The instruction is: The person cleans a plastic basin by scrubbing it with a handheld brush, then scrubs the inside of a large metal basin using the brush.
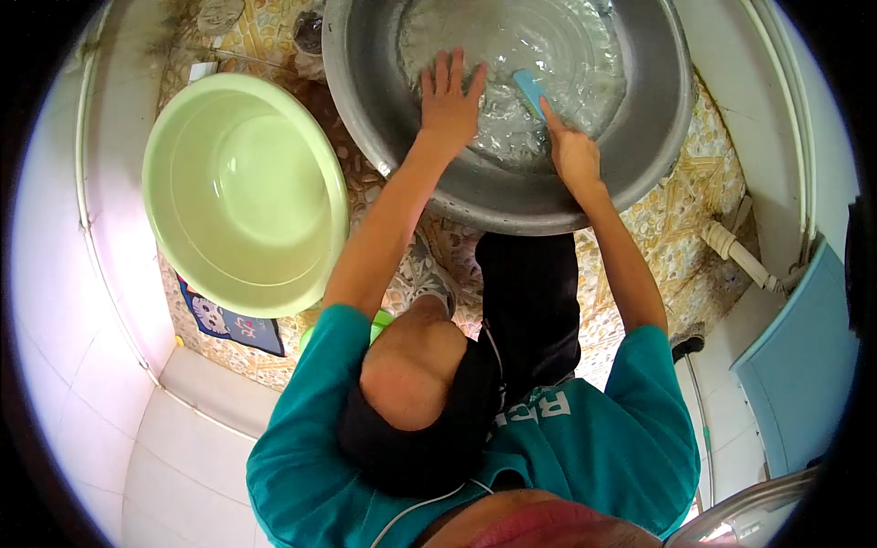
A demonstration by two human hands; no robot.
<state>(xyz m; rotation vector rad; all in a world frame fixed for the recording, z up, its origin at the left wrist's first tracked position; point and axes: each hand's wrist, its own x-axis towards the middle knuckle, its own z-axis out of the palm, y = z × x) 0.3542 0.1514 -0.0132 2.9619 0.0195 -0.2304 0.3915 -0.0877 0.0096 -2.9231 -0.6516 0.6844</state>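
Observation:
A large grey basin (639, 137) holds clear, rippling water. My right hand (574, 155) is closed round a light blue brush or scrubber (529, 92), its index finger stretched along it, over the water. To the left of it, my left hand (450, 105) is spread with its fingers apart, at the water in the same basin, and holds nothing. Whether its fingertips touch the basin's bottom cannot be made out. A pale green basin (265, 183) stands on the floor to the left of the grey one, with no objects visible inside.
The floor (703, 183) has a pebble pattern. A dark mat with a cat picture (233, 320) lies below the green basin. A pipe (744, 260) runs along the right wall, near a blue panel (799, 356). Bright green footwear (381, 322) shows beside my knee.

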